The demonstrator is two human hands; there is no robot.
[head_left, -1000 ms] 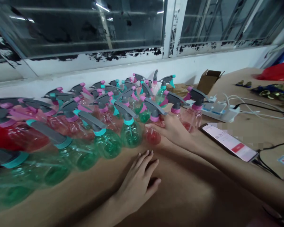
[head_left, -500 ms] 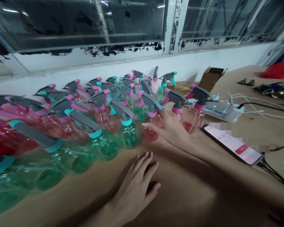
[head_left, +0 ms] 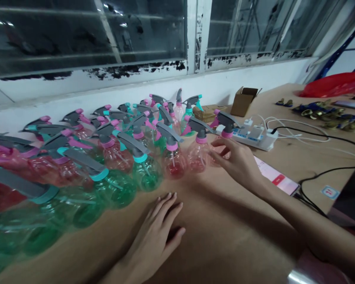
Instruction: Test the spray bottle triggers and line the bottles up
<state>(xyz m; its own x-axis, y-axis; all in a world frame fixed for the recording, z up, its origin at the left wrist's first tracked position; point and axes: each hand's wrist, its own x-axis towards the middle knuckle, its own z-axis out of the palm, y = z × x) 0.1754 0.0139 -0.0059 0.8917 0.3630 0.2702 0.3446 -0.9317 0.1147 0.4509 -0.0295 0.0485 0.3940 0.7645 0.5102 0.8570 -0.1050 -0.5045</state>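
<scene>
My left hand (head_left: 154,232) lies palm down on the brown tabletop, fingers spread and holding nothing, just in front of the green bottles. My right hand (head_left: 239,161) has its thumb and bent fingers apart, in front of the rightmost pink spray bottle (head_left: 227,135), partly covering its body; contact is unclear. Left of it stand a pink bottle (head_left: 198,156), a red-tinted bottle (head_left: 175,163) and a green bottle (head_left: 148,173) with a teal collar. Several more pink and green bottles with grey trigger heads fill the left side in close rows.
A phone (head_left: 276,175) lies beside my right forearm. Behind it are a white power strip (head_left: 256,136) with cables and an open cardboard box (head_left: 243,101). Brass-coloured parts (head_left: 322,112) and a red bag (head_left: 334,85) are at the far right, and a windowed wall stands behind.
My right hand has moved right, from the red-tinted bottle to the rightmost pink bottle. The view has turned right, shifting the bottles leftward. My left hand stays on the table with fingers spread.
</scene>
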